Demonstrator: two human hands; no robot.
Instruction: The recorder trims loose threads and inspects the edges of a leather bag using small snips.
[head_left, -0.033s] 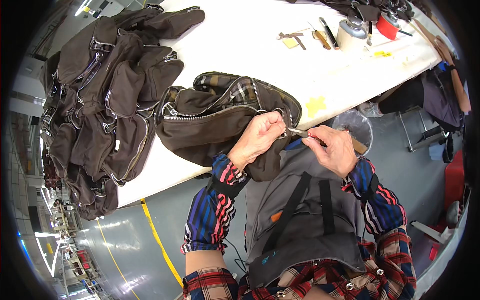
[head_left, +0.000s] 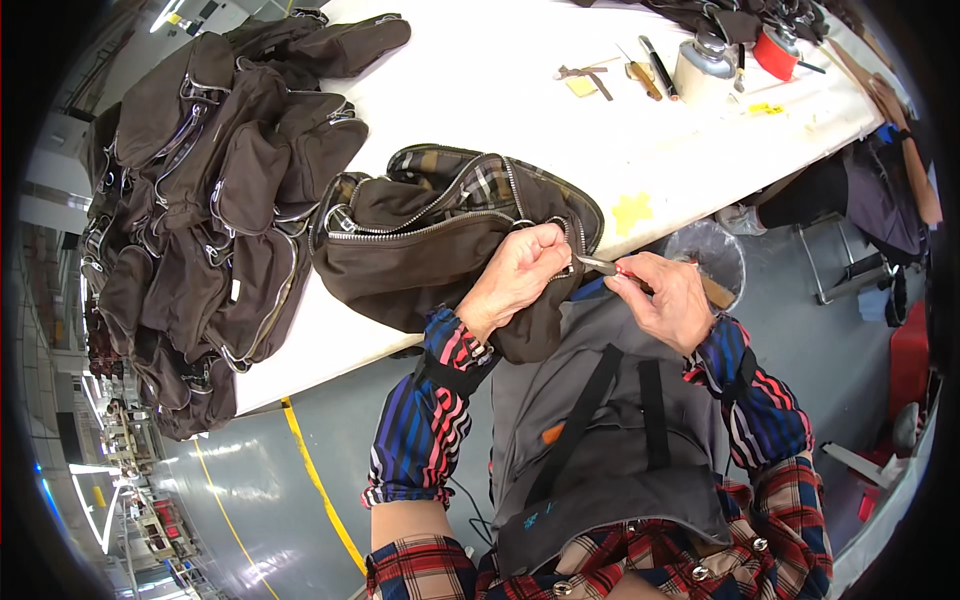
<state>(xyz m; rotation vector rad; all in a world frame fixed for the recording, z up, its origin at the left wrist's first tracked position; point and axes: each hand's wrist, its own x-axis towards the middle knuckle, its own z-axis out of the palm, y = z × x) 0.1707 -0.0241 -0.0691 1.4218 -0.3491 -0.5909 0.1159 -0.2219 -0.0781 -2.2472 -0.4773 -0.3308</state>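
Brown canvas bag (head_left: 440, 245) lies at the white worktop (head_left: 480, 90) edge; left hand (head_left: 515, 275) pinches its zipper seam, right hand (head_left: 665, 295) grips small snips (head_left: 600, 265) beside it. A slip could nick fabric.

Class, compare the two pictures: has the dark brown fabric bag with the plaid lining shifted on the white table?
No. The dark brown fabric bag lies the same against the yellow patch on the white table.

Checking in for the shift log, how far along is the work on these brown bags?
Possibly done: a pile of brown bags on the white table. In hand: the left hand grips one open bag while the right hand works small pliers at its zipper. What's left can't be told.
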